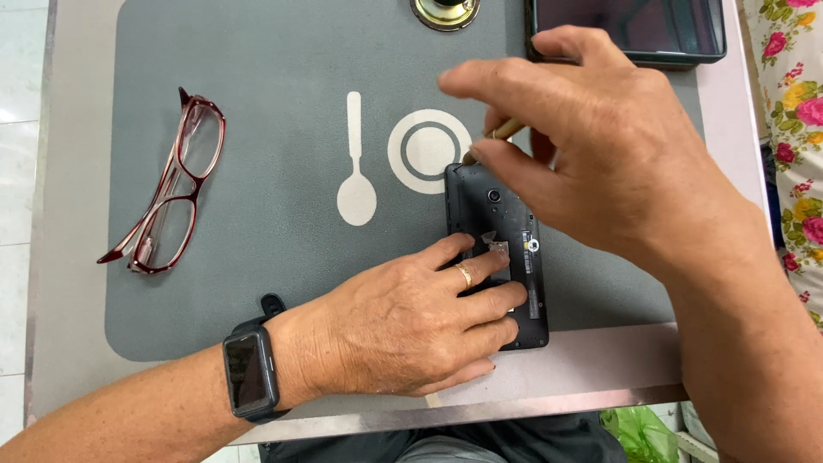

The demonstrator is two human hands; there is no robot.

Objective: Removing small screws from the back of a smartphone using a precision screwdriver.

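Observation:
A black phone [501, 214] with its back cover off lies face down on the grey placemat [274, 103], inner parts showing. My left hand [403, 326], with a ring and a dark wristwatch, rests flat on the phone's lower half, fingers pressing it down. My right hand [600, 146] hovers over the phone's top edge and pinches a thin yellowish tool [504, 131] whose tip touches the phone's upper corner.
Red-framed glasses [171, 184] lie on the mat at the left. A brass round object [444, 12] sits at the top edge. A dark tablet [634, 30] lies at the top right. Floral cloth [793, 129] shows at the right.

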